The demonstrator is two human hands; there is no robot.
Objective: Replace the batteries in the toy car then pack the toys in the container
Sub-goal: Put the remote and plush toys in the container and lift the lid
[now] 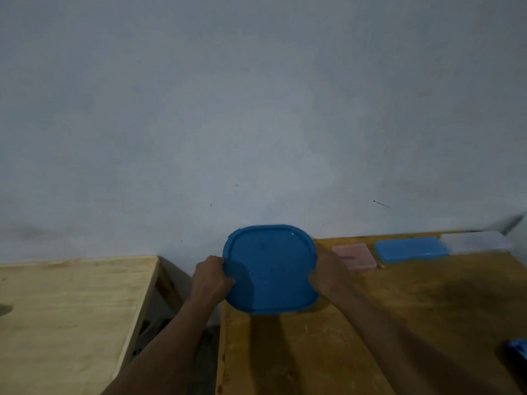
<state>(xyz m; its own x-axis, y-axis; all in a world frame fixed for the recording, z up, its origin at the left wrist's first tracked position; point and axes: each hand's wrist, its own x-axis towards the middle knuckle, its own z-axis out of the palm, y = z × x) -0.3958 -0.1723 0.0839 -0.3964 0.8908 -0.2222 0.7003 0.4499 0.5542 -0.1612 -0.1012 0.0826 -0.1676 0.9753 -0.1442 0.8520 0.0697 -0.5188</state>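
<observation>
A blue container with its rounded square lid on sits at the far left corner of the orange-brown wooden table, against the wall. My left hand grips its left edge with curled fingers. On the right edge, my right hand does the same. No toy car or batteries show in the head view.
A small pink case, a blue flat box and a clear lidded box line the table's far edge by the wall. A lighter wooden table stands to the left across a gap. A blue object peeks in at the right edge.
</observation>
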